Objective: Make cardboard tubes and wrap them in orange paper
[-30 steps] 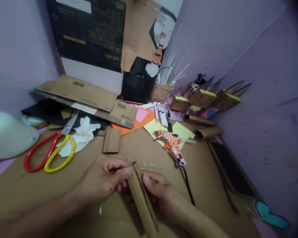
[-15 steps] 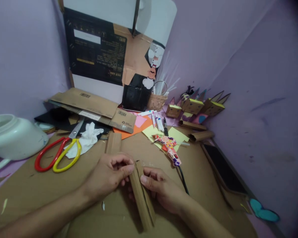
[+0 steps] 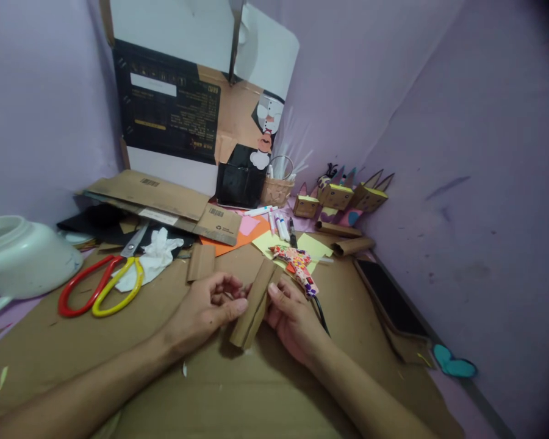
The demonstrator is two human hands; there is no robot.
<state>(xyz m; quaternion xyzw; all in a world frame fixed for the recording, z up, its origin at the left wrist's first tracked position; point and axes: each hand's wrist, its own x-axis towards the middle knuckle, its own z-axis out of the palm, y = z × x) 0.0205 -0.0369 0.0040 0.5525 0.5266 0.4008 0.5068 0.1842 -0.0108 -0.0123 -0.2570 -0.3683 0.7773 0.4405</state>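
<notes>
Both hands hold a folded brown cardboard strip (image 3: 255, 303) above a cardboard work surface (image 3: 210, 390). My left hand (image 3: 208, 308) pinches its left side, thumb pressed against the strip. My right hand (image 3: 291, 317) grips its right side with the thumb on the upper edge. The strip now leans with its top end pointing away and to the right. Just beyond my right hand lies a glue gun (image 3: 298, 268) with a colourful pattern, its black cord running under my wrist. A smaller cardboard piece (image 3: 201, 262) lies past my left hand.
Red and yellow scissors (image 3: 100, 283) and crumpled white tissue (image 3: 153, 256) lie at left, beside a white bowl (image 3: 22, 256). Flattened boxes (image 3: 165, 198), coloured paper, markers (image 3: 279, 225), a basket (image 3: 277, 189) and small cardboard figures (image 3: 338, 195) fill the back. A dark phone (image 3: 387, 296) lies at right.
The strip has turned from pointing toward me to leaning away and to the right, and both hands moved with it. The view has shifted, so the whole scene sits smaller and lower.
</notes>
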